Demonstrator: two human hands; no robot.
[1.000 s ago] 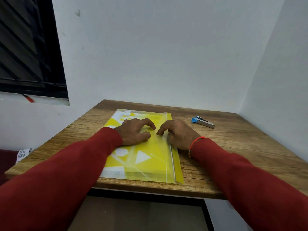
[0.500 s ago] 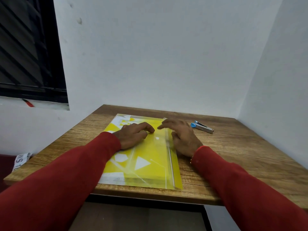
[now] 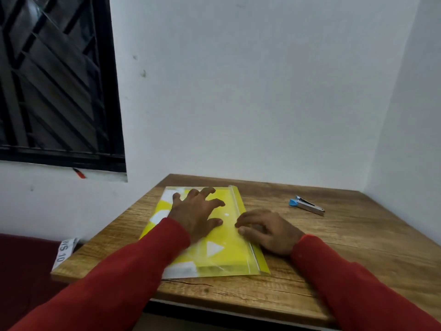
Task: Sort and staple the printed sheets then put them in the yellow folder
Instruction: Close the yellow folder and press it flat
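Yellow folder (image 3: 229,256) lies flat on the wooden table (image 3: 334,259), near its left front part, long side running away from the person; it is translucent plastic with white triangles and other shapes showing through, and a clear strip runs along its right edge. Printed sheets sit inside it, seen only as the pale patterned layer under the plastic. Left hand (image 3: 196,215) lies on the folder's upper half with fingers spread and loosely bent, gripping nothing. Right hand (image 3: 269,231) rests by the right edge strip, fingertips touching it, fingers bent but not closed round anything. Half a second ago both hands met near the folder's far end; now the left has reached further up and the right has drawn back along the edge. Blue-ended stapler (image 3: 306,204) lies well to the right
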